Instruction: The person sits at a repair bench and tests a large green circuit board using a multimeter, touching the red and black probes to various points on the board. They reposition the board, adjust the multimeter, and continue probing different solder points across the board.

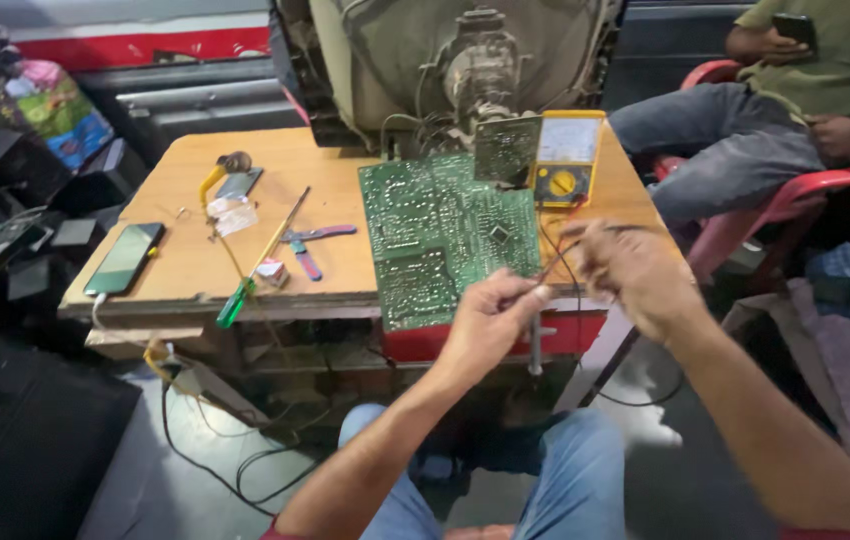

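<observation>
Both hands are pinching thin probe leads just in front of the green board [445, 235]: left hand [490, 320], right hand [630, 270].

Even daylight from top, soft shadows, right hand [635, 275] motion-blurred, wide-angle stretch at edges, bg slightly soft

Green circuit boards: two, a large one [442, 235] overhanging the table edge and a small one [506, 148] standing behind it.
Yellow multimeters: one [566, 156].
Screwdrivers: one, green-handled [261, 262].
Pliers: one pair, purple-handled [310, 243].
Phones: two, one lying on the wooden table [125, 258], one held by the seated person [793, 28].
Wooden tables: one [185, 200].
Red plastic chairs: one [825, 185].
Hands of the wearer: two, left hand [490, 318], right hand [630, 270].
</observation>
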Tool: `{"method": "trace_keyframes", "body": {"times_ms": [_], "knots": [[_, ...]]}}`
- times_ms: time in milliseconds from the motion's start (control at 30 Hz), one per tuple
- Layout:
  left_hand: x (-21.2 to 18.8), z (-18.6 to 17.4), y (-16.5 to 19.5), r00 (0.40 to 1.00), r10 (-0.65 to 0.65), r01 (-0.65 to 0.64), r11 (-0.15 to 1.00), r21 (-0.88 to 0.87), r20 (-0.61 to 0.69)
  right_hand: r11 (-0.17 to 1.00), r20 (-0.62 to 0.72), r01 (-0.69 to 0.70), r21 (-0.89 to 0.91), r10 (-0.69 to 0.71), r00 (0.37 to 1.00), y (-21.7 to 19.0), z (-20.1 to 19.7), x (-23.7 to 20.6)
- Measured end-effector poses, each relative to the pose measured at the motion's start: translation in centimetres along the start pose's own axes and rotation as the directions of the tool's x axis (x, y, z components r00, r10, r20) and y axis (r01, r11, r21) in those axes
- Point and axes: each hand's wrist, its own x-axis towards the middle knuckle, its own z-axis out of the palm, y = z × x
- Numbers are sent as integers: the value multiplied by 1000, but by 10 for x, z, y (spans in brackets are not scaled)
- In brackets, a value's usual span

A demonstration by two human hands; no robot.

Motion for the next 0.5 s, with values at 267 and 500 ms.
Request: {"method": "trace_keyframes", "body": {"times_ms": [267,500], "knots": [[4,9,3,999,24,-29,995,-95,-48,872,271,21,-489,128,954,42,6,-28],[-6,-4,2,998,-51,56,982,178,-30,867,29,15,-498,-1,1000,-20,-56,-8]]}}
